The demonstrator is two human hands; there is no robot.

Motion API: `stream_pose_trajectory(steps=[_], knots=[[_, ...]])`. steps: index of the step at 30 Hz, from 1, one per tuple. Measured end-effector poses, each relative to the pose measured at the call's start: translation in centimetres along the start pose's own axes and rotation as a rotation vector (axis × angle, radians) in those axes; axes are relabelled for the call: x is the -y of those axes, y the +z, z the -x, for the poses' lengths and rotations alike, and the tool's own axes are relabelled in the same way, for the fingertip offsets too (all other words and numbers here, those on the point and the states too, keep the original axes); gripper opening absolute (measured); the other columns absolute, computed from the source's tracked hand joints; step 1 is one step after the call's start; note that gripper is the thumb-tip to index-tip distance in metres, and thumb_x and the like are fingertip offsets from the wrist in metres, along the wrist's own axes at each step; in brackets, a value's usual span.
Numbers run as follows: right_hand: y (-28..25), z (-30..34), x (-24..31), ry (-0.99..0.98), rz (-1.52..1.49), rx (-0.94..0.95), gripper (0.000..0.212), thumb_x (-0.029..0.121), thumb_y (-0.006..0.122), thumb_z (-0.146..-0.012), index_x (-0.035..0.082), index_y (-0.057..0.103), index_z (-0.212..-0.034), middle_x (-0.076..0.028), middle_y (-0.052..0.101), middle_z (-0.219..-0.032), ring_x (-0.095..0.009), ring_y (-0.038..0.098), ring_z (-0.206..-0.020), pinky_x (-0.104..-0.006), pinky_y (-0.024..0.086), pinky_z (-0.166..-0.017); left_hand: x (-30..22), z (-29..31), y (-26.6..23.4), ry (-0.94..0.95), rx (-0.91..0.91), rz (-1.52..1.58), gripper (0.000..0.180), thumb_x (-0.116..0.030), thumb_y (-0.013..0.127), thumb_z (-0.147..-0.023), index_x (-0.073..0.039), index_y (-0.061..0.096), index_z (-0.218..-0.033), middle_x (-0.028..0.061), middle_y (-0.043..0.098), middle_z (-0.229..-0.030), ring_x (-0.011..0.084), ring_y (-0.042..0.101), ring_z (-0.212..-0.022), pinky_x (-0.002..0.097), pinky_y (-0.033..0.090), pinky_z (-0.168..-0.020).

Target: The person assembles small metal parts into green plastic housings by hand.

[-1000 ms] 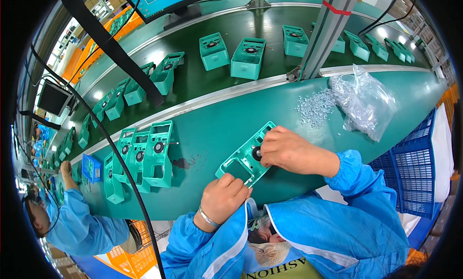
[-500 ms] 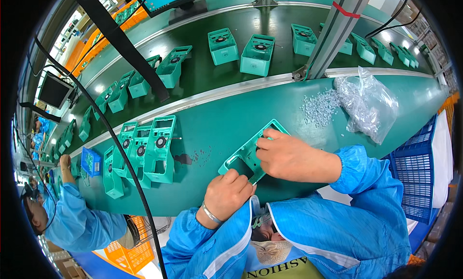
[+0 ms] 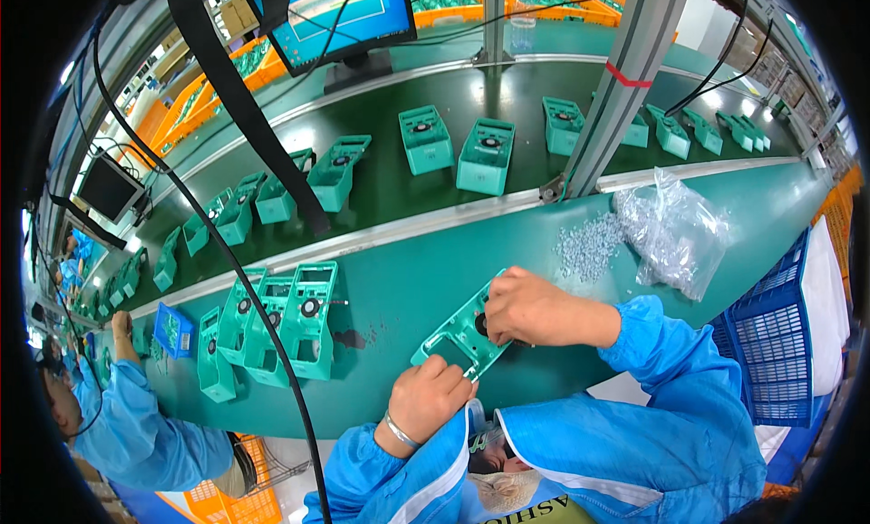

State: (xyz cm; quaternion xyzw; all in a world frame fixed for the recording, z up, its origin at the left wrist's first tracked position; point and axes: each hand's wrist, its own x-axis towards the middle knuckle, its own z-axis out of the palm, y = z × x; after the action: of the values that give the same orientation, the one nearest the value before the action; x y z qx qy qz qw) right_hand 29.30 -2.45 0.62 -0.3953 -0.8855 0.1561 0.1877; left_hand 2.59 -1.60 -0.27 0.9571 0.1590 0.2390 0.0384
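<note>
A green plastic housing (image 3: 464,331) lies slantwise on the bench before me, its open, ribbed side up. My left hand (image 3: 426,395) is closed on its lower left end, thumb and fingers at the rim. Over the upper right part my right hand (image 3: 526,308) is bent down with the fingers closed together. A round black part (image 3: 481,324), like a small speaker, shows partly under those fingertips, inside the housing; the fingers cover the rest of it. Left of my hands stand several similar green housings (image 3: 309,338), each with a round black part fitted.
A clear plastic bag (image 3: 675,239) of small pale pieces lies at the right, beside a loose pile (image 3: 587,248). Behind runs a dark green belt (image 3: 381,193) with more housings. A metal post (image 3: 625,80) and a black cable (image 3: 258,307) cross the view. A co-worker's sleeve (image 3: 149,424) is at left.
The view has tilted, so the bench sits lower in the picture. The round black part now shows under my right fingertips. My left hand keeps its grip on the housing.
</note>
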Motion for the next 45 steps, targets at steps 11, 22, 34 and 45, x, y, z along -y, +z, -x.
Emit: stream_pose_trajectory(steps=[11, 22, 34, 45], knots=[[-2.8, -12.5, -11.3, 0.233, 0.657, -0.432, 0.047, 0.014, 0.081, -0.075, 0.009, 0.069, -0.12, -0.007, 0.064, -0.118, -0.031, 0.055, -0.117, -0.0475, 0.042, -0.102, 4.7, -2.6, -0.4, -0.244, -0.161, -0.205, 0.022, -0.015, 0.081, -0.077, -0.013, 0.06, -0.069, 0.0033, 0.058, -0.073, 0.0262, 0.058, -0.072, 0.0395, 0.048, -0.055], [-4.7, -11.8, -12.9, 0.239, 0.241, -0.594, 0.057, 0.021, 0.08, -0.081, 0.008, 0.063, -0.134, -0.012, 0.067, -0.112, -0.033, 0.057, -0.115, -0.0467, 0.039, -0.104, 14.9, -10.5, 6.0, -0.423, -0.239, -0.429, 0.029, -0.03, 0.073, -0.09, -0.011, 0.063, -0.07, 0.0047, 0.064, -0.082, 0.0267, 0.063, -0.086, 0.0406, 0.055, -0.067], [2.5, 1.5, 6.0, 0.102, 0.267, -0.24, 0.055, 0.016, 0.073, -0.081, 0.006, 0.061, -0.134, -0.007, 0.062, -0.098, -0.025, 0.063, -0.095, -0.0397, 0.045, -0.088, 14.8, -15.4, 3.5, -0.437, -0.364, -0.172, 0.019, -0.017, 0.065, -0.096, -0.012, 0.073, -0.113, 0.0089, 0.07, -0.106, 0.0325, 0.068, -0.096, 0.0441, 0.057, -0.079], [1.5, 8.1, 1.7, 0.351, 0.312, -0.605, 0.024, 0.017, 0.078, -0.078, 0.013, 0.071, -0.1, -0.004, 0.064, -0.094, -0.028, 0.063, -0.096, -0.0415, 0.047, -0.088, -1.1, -5.6, -0.5, -0.188, -0.066, 0.013, 0.024, -0.023, 0.08, -0.083, -0.009, 0.075, -0.102, 0.0079, 0.07, -0.088, 0.0307, 0.063, -0.081, 0.041, 0.053, -0.069]])
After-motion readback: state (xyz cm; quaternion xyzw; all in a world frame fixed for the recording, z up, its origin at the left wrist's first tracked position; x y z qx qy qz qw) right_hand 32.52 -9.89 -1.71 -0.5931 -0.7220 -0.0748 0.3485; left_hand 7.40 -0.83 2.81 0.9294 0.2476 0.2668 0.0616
